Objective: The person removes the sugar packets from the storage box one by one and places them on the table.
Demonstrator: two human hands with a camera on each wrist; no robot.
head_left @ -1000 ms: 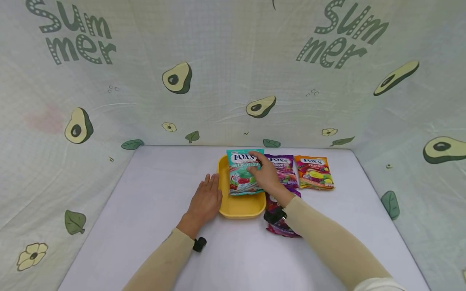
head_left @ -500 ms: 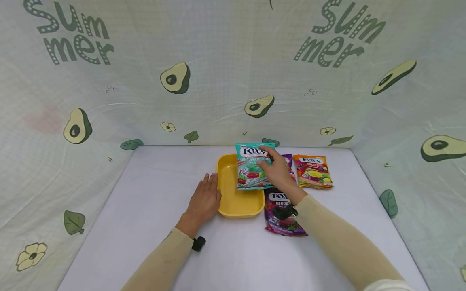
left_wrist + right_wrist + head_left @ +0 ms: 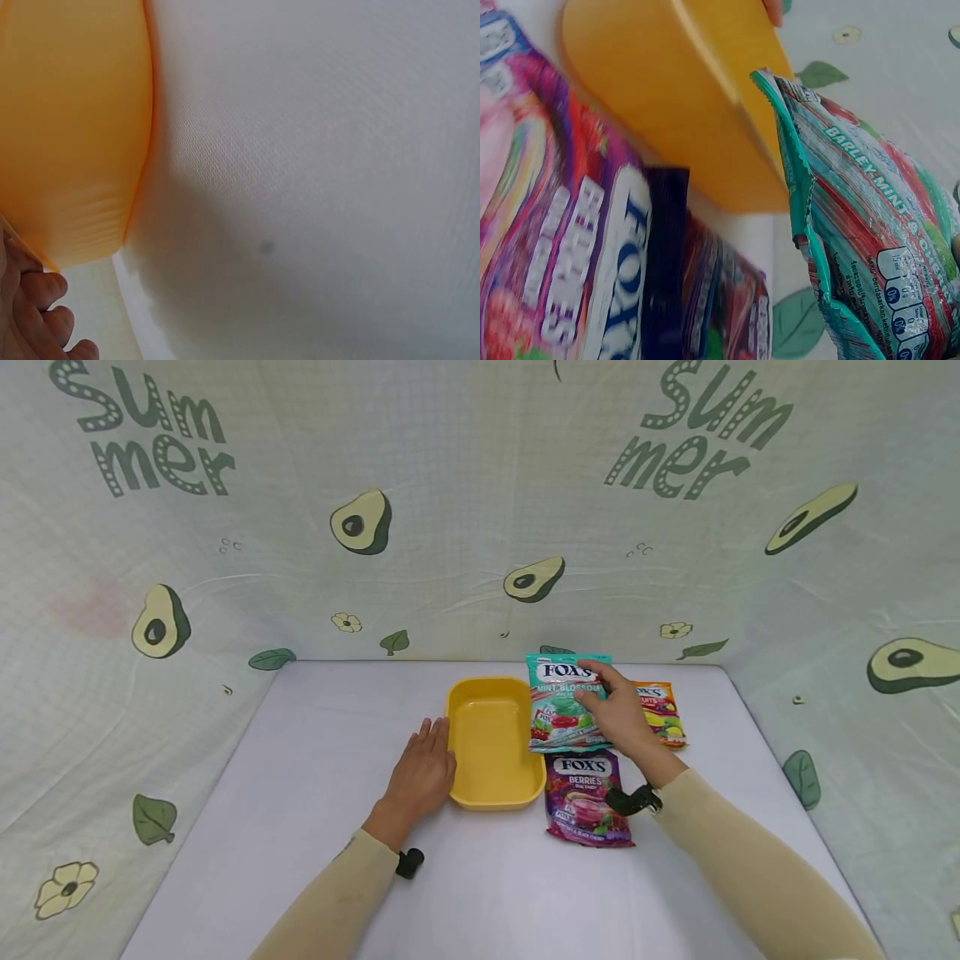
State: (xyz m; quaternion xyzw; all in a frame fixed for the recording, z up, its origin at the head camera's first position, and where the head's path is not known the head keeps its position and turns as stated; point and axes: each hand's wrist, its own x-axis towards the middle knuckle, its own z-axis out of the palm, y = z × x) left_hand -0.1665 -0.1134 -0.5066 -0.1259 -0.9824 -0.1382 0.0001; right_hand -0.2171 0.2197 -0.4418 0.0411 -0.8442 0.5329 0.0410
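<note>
My right hand [image 3: 622, 714] grips a teal Fox's mint blossom candy bag [image 3: 557, 720] by its right side, thumb on the front. The bag hangs just right of a yellow tray [image 3: 495, 747], in front of another purple bag that the head view hides. Part of that rear bag [image 3: 727, 289] shows in the right wrist view. Straight fingers of my left hand [image 3: 422, 767] rest against the tray's left side. Nothing lies inside the tray. A purple Fox's berries candy bag [image 3: 583, 806] lies right of the tray's near end.
An orange Fox's fruits candy bag [image 3: 663, 718] lies at the back right, partly covered by my right hand. A white table [image 3: 480, 885] carries everything. Behind it hangs a pale cloth [image 3: 450, 527] printed with avocados.
My right hand has carried the mint blossom bag rightward from over the tray to beside it. The tray's inside is now uncovered. My left hand has stayed against the tray.
</note>
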